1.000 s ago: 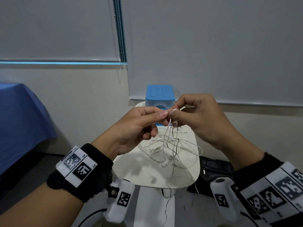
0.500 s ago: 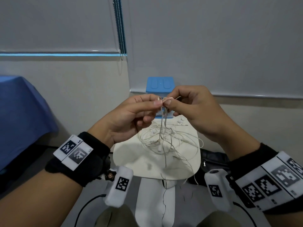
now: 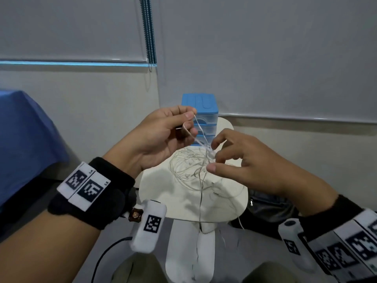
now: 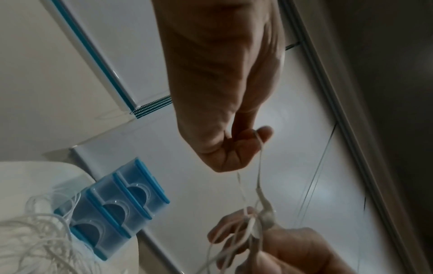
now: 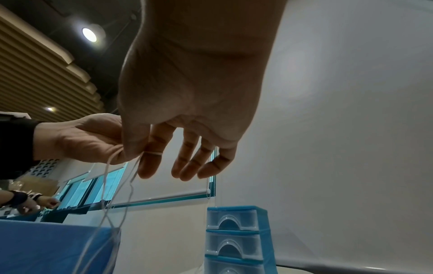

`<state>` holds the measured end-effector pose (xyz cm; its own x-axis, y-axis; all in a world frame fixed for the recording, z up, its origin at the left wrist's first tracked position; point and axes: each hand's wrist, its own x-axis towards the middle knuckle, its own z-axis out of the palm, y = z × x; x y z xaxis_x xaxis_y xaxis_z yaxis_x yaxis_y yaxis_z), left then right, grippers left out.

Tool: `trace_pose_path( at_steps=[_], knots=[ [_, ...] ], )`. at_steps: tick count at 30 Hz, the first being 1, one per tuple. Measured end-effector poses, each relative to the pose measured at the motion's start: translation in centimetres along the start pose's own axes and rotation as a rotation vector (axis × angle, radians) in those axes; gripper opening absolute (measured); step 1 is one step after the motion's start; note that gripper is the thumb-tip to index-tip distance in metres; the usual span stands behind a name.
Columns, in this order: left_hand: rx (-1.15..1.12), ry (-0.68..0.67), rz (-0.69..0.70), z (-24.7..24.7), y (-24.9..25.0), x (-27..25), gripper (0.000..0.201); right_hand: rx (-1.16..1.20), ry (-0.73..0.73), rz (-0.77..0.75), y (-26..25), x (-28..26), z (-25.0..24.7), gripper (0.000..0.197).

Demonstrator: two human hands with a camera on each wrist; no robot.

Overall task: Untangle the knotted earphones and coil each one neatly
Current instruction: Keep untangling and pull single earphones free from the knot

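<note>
Half a second ago both hands pinched the same point of the cable together; now they have drawn apart, the left hand [image 3: 163, 133] lifted up and to the left, the right hand [image 3: 242, 160] dropped lower and to the right, with a short run of cable stretched between them.

The left hand's thumb and forefinger pinch two white strands, its other fingers curled in loosely. The right hand's fingers are spread and only slightly bent; in the left wrist view an earbud [image 4: 266, 216] and several loops sit against its fingertips, and one strand crosses its forefinger in the right wrist view. Whether thumb and forefinger actually close on the cable there I cannot tell for certain, though it looks like a light pinch.

The knotted earphones [image 3: 189, 166] mostly lie as a loose white heap on the small pale counter [image 3: 183, 207], just before the blue drawer unit [image 3: 201, 105]; a few strands hang over the counter's near edge.

This looks like an early stage of untangling: one end is being teased free, and nothing is coiled yet. The next move probably calls for keeping the left pinch steady while the right hand threads the earbud back through the loops gathered there, pulling gently so the knot does not tighten.
</note>
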<state>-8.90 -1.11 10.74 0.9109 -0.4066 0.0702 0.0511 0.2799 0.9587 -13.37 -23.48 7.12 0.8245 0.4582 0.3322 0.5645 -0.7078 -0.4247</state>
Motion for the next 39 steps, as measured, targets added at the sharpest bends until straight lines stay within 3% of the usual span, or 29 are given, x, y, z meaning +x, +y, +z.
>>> trace_pose_path(
  at_steps=[3, 7, 13, 19, 26, 30, 35, 39],
  knots=[
    [-0.018, -0.025, -0.052, -0.2, 0.5, -0.2, 0.018, -0.049, -0.018, 0.007, 0.1, 0.0, -0.2, 0.030],
    [0.178, -0.021, -0.026, -0.5, 1.1, -0.2, 0.023, -0.024, 0.058, -0.052, -0.2, 0.4, -0.4, 0.032],
    [0.429, 0.009, -0.004, -0.1, 0.2, -0.6, 0.015, 0.078, 0.123, -0.064, -1.2, 0.6, 0.1, 0.027],
    [0.085, 0.108, -0.027, 2.1, -1.2, 0.1, 0.018, -0.072, 0.040, -0.060, -2.5, 1.6, 1.9, 0.014],
    [-0.344, 0.216, -0.125, 2.0, -0.1, 0.9, 0.014, -0.109, 0.149, 0.059, -2.1, 1.3, 2.5, 0.059],
    [-0.492, 0.194, -0.184, 2.1, 0.3, 0.8, 0.011, -0.232, 0.167, 0.135, -2.7, 1.8, 2.8, 0.056],
    [-0.398, 0.068, -0.197, 1.5, 1.4, -0.3, 0.023, -0.443, 0.213, 0.269, -2.4, 1.9, 1.7, 0.041],
    [-0.204, 0.054, -0.126, 0.6, 1.4, 0.0, 0.028, -0.232, 0.290, 0.181, -1.9, 2.5, 0.8, 0.034]
  ],
)
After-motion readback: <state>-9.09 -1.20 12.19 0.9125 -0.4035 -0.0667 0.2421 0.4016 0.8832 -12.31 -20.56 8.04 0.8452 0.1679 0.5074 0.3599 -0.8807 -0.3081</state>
